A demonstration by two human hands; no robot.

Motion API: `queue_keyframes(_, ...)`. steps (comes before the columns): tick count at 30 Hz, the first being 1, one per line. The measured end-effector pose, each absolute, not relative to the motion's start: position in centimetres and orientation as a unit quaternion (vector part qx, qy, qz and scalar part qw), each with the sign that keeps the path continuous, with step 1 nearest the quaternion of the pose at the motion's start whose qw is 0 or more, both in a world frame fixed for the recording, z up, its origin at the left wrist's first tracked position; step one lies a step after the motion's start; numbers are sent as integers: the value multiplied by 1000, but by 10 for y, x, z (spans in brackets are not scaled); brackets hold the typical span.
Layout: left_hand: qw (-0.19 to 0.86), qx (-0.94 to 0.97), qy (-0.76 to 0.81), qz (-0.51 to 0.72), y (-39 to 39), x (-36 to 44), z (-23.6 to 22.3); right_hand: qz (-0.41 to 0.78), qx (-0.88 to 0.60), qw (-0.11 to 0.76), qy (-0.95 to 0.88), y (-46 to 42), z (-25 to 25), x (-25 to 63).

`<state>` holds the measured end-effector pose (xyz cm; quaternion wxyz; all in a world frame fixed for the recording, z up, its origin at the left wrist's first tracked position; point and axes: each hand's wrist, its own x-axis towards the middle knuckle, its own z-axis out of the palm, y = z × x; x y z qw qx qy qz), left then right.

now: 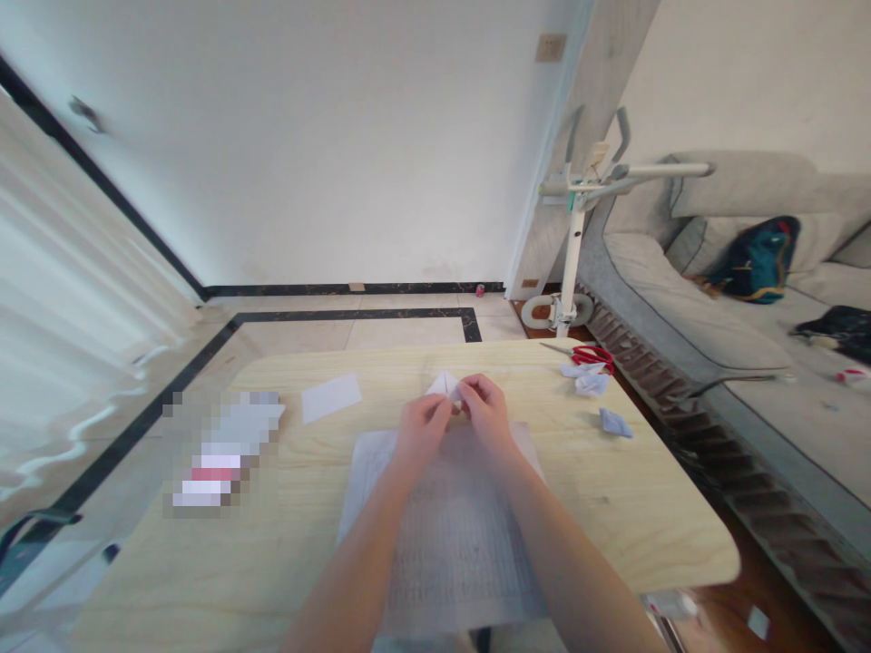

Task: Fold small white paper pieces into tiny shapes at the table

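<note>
A small white sheet of folded paper (445, 383) is pinched between my two hands, its pointed top and a crease down the middle showing above the fingers. My left hand (423, 424) grips its lower left side, thumb and fingertips together. On the right side, my right hand (485, 404) holds it with bent fingers. The fingers cover the paper's lower part. Under my wrists lies a large printed sheet (449, 544) on the light wooden table (612, 517).
A flat white paper (331, 397) lies to the left, near a blurred-out item (224, 453). At right are red-handled scissors (591, 355), crumpled paper pieces (591, 381) and a bluish folded paper (615, 423). Beyond the table stand exercise equipment (572, 245) and a grey sofa (735, 354).
</note>
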<state>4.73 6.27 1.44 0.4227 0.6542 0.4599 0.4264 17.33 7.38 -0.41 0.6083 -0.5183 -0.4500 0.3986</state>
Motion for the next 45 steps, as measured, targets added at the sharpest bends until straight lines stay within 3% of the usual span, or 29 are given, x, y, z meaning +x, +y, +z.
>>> queue_keyframes(37, 457, 659, 449, 394, 61, 46, 14, 405, -516, 630, -416, 73, 4, 173)
queue_keyframes(45, 436, 636, 481, 418, 64, 47, 11, 389, -505, 679, -365, 74, 3, 177)
